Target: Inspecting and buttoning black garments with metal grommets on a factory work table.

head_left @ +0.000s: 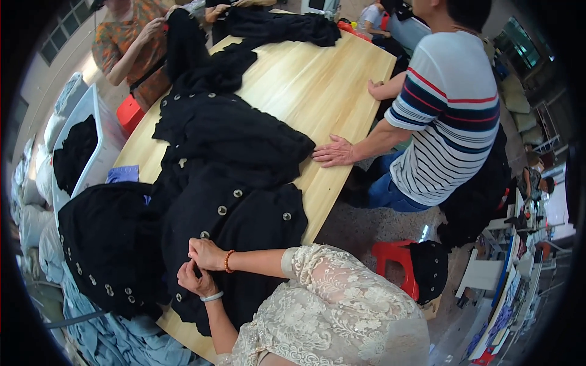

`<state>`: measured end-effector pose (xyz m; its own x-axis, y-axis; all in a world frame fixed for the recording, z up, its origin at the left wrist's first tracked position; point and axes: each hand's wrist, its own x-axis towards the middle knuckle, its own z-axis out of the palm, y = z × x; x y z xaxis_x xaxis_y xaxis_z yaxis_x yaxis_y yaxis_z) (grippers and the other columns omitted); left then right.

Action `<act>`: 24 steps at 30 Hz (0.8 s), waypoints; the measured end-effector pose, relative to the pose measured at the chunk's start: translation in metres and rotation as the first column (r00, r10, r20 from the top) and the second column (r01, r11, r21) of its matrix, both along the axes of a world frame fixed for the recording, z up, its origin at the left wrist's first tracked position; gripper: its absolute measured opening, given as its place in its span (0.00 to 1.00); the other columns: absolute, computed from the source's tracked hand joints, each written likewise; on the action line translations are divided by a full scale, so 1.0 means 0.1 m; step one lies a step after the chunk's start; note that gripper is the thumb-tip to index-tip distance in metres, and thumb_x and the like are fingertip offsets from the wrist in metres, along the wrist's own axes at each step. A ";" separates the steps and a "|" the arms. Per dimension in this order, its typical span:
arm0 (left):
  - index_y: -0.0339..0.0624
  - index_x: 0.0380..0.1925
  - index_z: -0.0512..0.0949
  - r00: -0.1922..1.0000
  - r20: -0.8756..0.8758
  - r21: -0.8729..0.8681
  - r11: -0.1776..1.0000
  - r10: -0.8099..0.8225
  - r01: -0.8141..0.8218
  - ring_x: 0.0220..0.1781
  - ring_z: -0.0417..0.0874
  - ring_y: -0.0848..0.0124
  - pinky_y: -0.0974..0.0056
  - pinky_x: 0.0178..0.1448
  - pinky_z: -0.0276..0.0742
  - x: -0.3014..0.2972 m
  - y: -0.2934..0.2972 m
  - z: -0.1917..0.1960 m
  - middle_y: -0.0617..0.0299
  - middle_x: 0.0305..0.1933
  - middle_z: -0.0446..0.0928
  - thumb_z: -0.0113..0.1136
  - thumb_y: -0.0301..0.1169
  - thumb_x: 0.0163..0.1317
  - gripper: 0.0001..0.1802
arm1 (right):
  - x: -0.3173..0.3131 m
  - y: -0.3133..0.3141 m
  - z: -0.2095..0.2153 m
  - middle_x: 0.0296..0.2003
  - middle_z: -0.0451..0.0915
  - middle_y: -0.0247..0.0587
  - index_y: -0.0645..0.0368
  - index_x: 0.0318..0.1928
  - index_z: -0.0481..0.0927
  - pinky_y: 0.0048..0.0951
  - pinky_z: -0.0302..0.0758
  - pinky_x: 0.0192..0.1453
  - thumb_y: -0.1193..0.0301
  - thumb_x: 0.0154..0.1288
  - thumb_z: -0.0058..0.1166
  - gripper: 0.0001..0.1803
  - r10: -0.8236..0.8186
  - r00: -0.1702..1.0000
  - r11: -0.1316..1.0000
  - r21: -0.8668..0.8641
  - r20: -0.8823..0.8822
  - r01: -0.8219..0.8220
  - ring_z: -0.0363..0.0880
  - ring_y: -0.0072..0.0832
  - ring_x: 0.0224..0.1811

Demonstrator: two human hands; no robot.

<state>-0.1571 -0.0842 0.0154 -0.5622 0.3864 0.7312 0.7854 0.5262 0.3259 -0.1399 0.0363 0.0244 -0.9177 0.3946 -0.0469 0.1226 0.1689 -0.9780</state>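
My right hand (208, 254), wearing a beaded bracelet, is closed in a pinch above a black garment (256, 226) with round metal-looking buttons. Just below it, my left hand (196, 279), with a pale bangle, is also closed, fingertips pinching the dark cloth. Both hands are close together, near one round button (204, 235). Exactly which bit of cloth lies between the fingers is hidden. Another black garment (110, 244), with buttons along its edge, hangs over the table's left side. More black garments (238, 137) lie overlapping farther up the table.
The pale wooden table (305, 85) stretches away. A person in a striped shirt (448, 116) leans a hand on its right edge. Another person in a patterned shirt (143, 36) handles black cloth at far left. A white bin (91, 158) stands left; a red stool (394, 262) stands right.
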 end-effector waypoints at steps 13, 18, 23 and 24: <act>0.42 0.31 0.76 0.981 0.195 -0.151 0.988 -0.015 0.045 0.42 0.76 0.54 0.53 0.47 0.68 -0.02 -0.03 0.15 0.55 0.37 0.76 0.63 0.26 0.56 0.05 | -0.04 0.22 0.08 0.27 0.78 0.44 0.59 0.28 0.74 0.40 0.74 0.37 0.69 0.61 0.58 0.09 0.064 0.979 0.960 0.279 -0.194 -0.008 0.79 0.43 0.32; 0.37 0.32 0.76 0.953 0.205 -0.034 0.972 -0.223 0.234 0.40 0.77 0.53 0.55 0.46 0.72 0.00 -0.02 0.24 0.51 0.37 0.77 0.60 0.18 0.54 0.06 | -0.04 0.27 0.07 0.29 0.79 0.45 0.60 0.29 0.74 0.39 0.76 0.40 0.69 0.61 0.57 0.09 0.104 0.983 0.975 0.209 -0.149 -0.072 0.80 0.43 0.34; 0.36 0.34 0.75 0.858 0.434 0.129 0.962 -0.274 0.241 0.38 0.79 0.57 0.59 0.43 0.75 -0.03 -0.06 0.19 0.52 0.37 0.79 0.57 0.15 0.54 0.08 | -0.02 0.31 0.03 0.32 0.79 0.46 0.62 0.31 0.74 0.40 0.76 0.42 0.68 0.62 0.56 0.10 0.163 0.981 0.969 0.205 -0.108 -0.139 0.80 0.43 0.36; 0.35 0.34 0.75 0.845 0.470 0.134 0.967 -0.256 0.218 0.37 0.80 0.61 0.63 0.42 0.77 -0.04 -0.07 0.18 0.53 0.36 0.79 0.56 0.15 0.57 0.07 | -0.02 0.31 0.02 0.32 0.79 0.47 0.62 0.31 0.74 0.40 0.76 0.42 0.68 0.62 0.56 0.10 0.167 0.976 0.970 0.201 -0.138 -0.137 0.80 0.43 0.37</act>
<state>-0.1609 -0.0915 0.0334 -0.7478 0.5099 0.4253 0.6192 0.3044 0.7238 -0.1418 0.0676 0.0267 -0.9579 0.2379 0.1606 -0.0672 0.3579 -0.9313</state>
